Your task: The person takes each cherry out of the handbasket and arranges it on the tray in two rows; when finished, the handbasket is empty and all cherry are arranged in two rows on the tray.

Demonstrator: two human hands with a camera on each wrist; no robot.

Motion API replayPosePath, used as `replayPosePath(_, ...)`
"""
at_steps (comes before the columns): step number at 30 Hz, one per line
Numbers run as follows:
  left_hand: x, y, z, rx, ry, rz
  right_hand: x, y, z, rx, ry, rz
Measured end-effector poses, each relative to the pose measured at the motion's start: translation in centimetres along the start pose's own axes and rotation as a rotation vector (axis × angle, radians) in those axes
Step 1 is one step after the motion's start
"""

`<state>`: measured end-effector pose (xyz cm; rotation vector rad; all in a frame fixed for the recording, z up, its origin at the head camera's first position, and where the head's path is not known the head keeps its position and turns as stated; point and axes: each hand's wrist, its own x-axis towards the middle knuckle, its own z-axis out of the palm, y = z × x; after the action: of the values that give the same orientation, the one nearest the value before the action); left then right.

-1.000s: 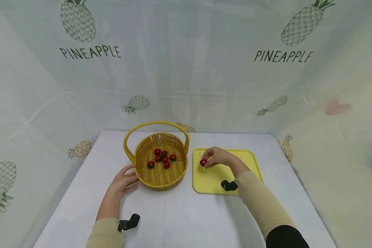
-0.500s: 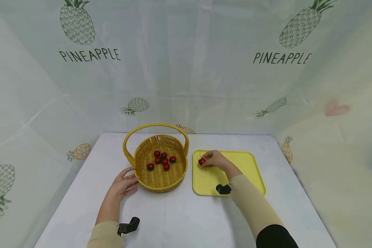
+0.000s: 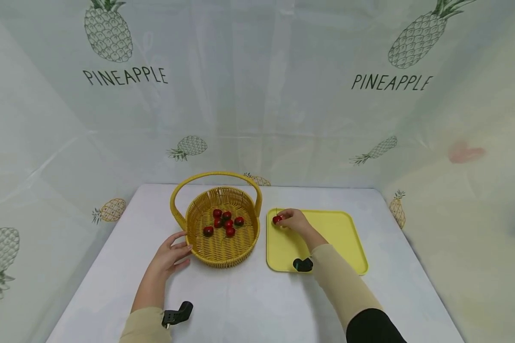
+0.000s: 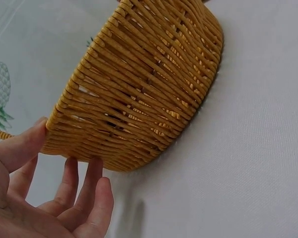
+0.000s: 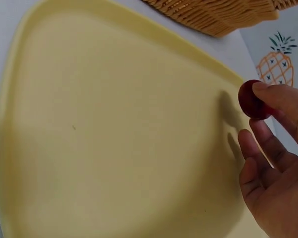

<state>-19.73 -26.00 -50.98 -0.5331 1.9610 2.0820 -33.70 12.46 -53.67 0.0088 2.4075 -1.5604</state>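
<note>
My right hand (image 3: 295, 221) pinches a dark red cherry (image 3: 276, 219) between thumb and fingertips over the far left part of the yellow tray (image 3: 326, 238). In the right wrist view the cherry (image 5: 254, 100) is held above the tray edge, casting a shadow on it. My left hand (image 3: 169, 255) touches the outer left side of a yellow woven basket (image 3: 223, 257). Its relaxed fingers (image 4: 92, 181) rest against the wicker wall, with the thumb at the rim. Several red cherries (image 3: 230, 231) lie on the basket's floor.
The basket's tall arched handle (image 3: 216, 173) rises above its far side. Basket and tray stand side by side on a white-covered table (image 3: 240, 305), a narrow gap between them. Behind is a pale curtain (image 3: 257, 95) printed with pineapples.
My right hand has moved slightly left and away from me over the tray, carrying the cherry towards the basket. The left hand and the basket stay in place.
</note>
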Motion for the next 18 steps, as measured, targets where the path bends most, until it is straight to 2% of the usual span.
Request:
replayPosePath(11, -0.04, -0.11, -0.08, 0.008, 0.008, 0.002, 0.31, 0.39, 0.86, -0.033, 0.046, -0.018)
replayPosePath(18, 0.04, -0.06, 0.01, 0.013, 0.005, 0.006, 0.44, 0.44, 0.93, -0.041, 0.039, -0.021)
